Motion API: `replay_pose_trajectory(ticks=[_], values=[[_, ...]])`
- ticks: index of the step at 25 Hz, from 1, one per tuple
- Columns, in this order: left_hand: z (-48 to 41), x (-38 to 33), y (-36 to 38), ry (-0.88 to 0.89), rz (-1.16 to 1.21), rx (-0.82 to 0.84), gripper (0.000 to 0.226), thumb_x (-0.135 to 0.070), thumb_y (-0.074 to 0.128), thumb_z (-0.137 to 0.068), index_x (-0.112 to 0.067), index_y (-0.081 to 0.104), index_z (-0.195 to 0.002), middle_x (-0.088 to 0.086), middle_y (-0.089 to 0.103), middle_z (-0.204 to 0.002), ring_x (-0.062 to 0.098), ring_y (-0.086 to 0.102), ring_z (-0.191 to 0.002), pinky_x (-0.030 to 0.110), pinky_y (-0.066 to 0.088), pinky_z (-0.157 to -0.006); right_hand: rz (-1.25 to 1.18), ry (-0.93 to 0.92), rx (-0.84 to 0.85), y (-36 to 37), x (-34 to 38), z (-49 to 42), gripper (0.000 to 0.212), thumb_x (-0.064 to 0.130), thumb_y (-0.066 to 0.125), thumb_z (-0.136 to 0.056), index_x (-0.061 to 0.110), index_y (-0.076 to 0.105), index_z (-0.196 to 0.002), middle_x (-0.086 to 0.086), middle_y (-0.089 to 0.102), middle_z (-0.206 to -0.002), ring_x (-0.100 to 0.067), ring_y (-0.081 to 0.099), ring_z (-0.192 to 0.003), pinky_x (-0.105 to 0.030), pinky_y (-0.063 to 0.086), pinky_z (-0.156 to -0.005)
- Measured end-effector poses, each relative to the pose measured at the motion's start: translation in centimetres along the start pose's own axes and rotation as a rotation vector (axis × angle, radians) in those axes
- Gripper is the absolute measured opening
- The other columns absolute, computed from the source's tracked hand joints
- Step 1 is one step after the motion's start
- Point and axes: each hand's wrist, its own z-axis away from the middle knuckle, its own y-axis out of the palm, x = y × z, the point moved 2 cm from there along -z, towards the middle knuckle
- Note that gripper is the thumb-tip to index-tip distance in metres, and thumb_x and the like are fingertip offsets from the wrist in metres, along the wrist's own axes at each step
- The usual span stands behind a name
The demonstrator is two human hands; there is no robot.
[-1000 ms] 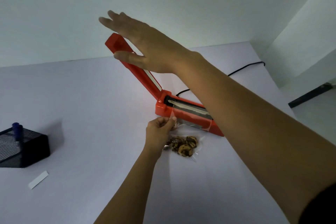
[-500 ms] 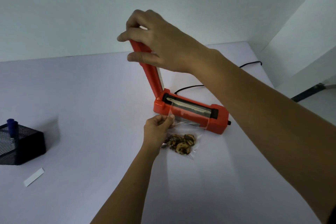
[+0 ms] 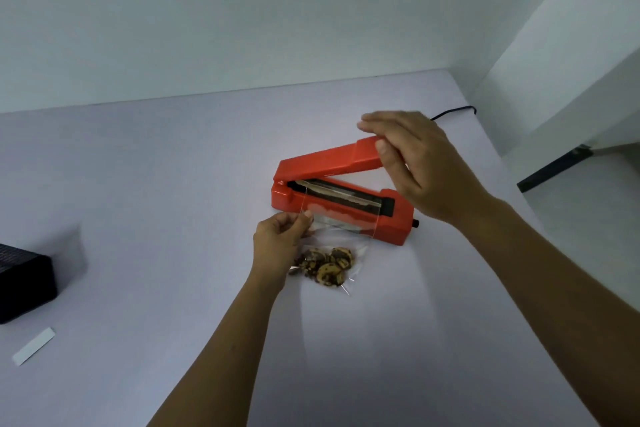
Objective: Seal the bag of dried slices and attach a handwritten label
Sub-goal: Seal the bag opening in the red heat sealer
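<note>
Now, in the head view, the red heat sealer (image 3: 343, 199) sits just right of centre on the pale table (image 3: 156, 218), and its hinged arm (image 3: 329, 161) is much lower than half a second ago: then it stood nearly upright, and it now slants only a little above the base, with a narrow wedge of gap open toward 3 o'clock. The right hand (image 3: 420, 166) rides the free end of the arm, thumb under its edge and fingers laid flat over the top, pressing rather than clenched. The left hand (image 3: 282, 241) pinches the near-left corner of the clear bag (image 3: 341, 218) between thumb and fingertips, as it did in both earlier frames. The bag's open mouth lies across the sealing strip, between arm and base, while the dried slices (image 3: 325, 265) bunch at the bag's bottom on the table, at about 6 o'clock from the sealer. The black cord (image 3: 453, 112) trails off at 1 o'clock.

At 8 o'clock, well apart from the sealer, the white label strip (image 3: 34, 346) lies untouched beside a black mesh box (image 3: 24, 282).

My reading is that the seal is not yet made, since the arm has not met the strip. The lowering means clamping is imminent; labelling waits.
</note>
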Motion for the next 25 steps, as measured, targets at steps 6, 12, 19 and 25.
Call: replay_pose_trajectory(ticks=[6, 12, 19, 25], values=[[-0.2, 0.2, -0.1, 0.003, -0.01, -0.007, 0.019, -0.026, 0.064, -0.087, -0.012, 0.07, -0.077, 0.005, 0.07, -0.072, 0.023, 0.065, -0.067, 0.034, 0.052, -0.063, 0.03, 0.189, 0.144, 2.3, -2.9, 4.8, 0.049, 0.035, 0.024, -0.097, 0.011, 0.045, -0.134, -0.008, 0.049, -0.139, -0.02, 0.042, -0.131, -0.035, 0.029, -0.109], [-0.2, 0.1, 0.1, -0.007, 0.002, -0.005, 0.018, -0.028, 0.063, -0.087, -0.014, 0.07, -0.077, 0.004, 0.07, -0.073, 0.024, 0.067, -0.072, 0.038, 0.056, -0.07, 0.051, 0.332, 0.321, 5.7, -4.6, 7.9, 0.064, 0.047, 0.009, -0.092, 0.015, 0.026, -0.145, -0.005, 0.033, -0.15, -0.017, 0.027, -0.14, -0.034, 0.017, -0.114], [-0.2, 0.0, 0.1, -0.011, -0.026, -0.008, 0.018, -0.028, 0.063, -0.087, -0.013, 0.069, -0.079, 0.003, 0.069, -0.072, 0.015, 0.063, -0.062, 0.028, 0.047, -0.059, 0.246, 0.351, 0.393, 6.8, -4.9, 8.1, 0.086, 0.06, -0.016, -0.083, 0.013, 0.016, -0.147, -0.005, 0.023, -0.155, -0.017, 0.018, -0.143, -0.035, 0.005, -0.113], [-0.2, -0.1, 0.2, -0.01, -0.025, 0.015, 0.024, -0.031, 0.062, -0.088, -0.009, 0.069, -0.083, 0.009, 0.071, -0.077, 0.017, 0.067, -0.066, 0.026, 0.049, -0.058, 0.254, 0.395, 0.423, 7.0, -4.6, 8.1, 0.08, 0.057, -0.006, -0.084, 0.012, 0.012, -0.147, -0.006, 0.014, -0.157, -0.018, 0.013, -0.144, -0.033, 0.005, -0.114]])
